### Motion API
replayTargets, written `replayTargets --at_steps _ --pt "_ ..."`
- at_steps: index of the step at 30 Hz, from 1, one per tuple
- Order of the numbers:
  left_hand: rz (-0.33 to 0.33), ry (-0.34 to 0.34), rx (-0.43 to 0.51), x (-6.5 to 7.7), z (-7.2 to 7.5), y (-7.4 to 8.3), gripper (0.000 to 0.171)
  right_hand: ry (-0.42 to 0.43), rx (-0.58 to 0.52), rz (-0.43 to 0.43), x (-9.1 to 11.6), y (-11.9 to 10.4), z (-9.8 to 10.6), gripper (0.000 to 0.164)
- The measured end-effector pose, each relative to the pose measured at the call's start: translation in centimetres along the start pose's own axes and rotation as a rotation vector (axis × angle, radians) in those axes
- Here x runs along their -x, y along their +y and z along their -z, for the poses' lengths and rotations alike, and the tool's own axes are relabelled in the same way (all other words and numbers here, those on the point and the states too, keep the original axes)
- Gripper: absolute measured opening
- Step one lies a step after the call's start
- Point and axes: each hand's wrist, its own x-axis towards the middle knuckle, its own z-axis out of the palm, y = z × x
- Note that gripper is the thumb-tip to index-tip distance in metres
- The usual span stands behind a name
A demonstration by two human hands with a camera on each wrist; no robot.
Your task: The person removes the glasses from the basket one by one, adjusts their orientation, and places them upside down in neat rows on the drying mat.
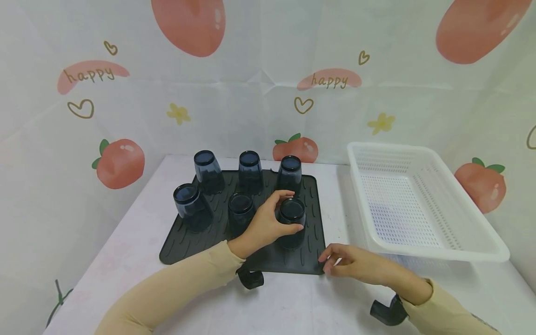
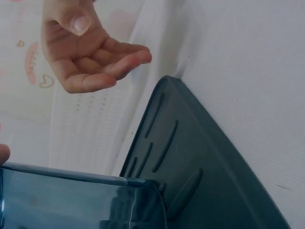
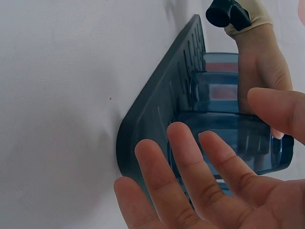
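My left hand [image 1: 268, 223] grips a dark blue glass [image 1: 291, 216] at the front right of a black ridged drying mat [image 1: 268, 258]. The thumb lies along its near side and the fingers reach round its far side. The glass stands upside down, base up, on the mat. In the left wrist view only part of its blue side shows, with one fingertip at the left edge. My right hand [image 1: 356, 263] hovers by the mat's near right corner, fingers loosely bent and holding nothing; the right wrist view shows its fingers spread apart in front of the mat and glasses.
Several more upside-down blue glasses stand on the mat, including one beside the left wrist [image 1: 240, 209] and one behind the left fingers [image 1: 290, 172]. A white perforated plastic basket [image 1: 364, 200] sits to the right on the white table [image 1: 289, 302]. A printed cloth hangs behind.
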Motion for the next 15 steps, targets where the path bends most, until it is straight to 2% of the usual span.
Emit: replayTargets --at_steps 15 --pt "0.004 0.001 -0.009 0.06 0.06 0.03 0.077 0.01 0.004 -0.005 0.03 -0.04 -0.13 0.03"
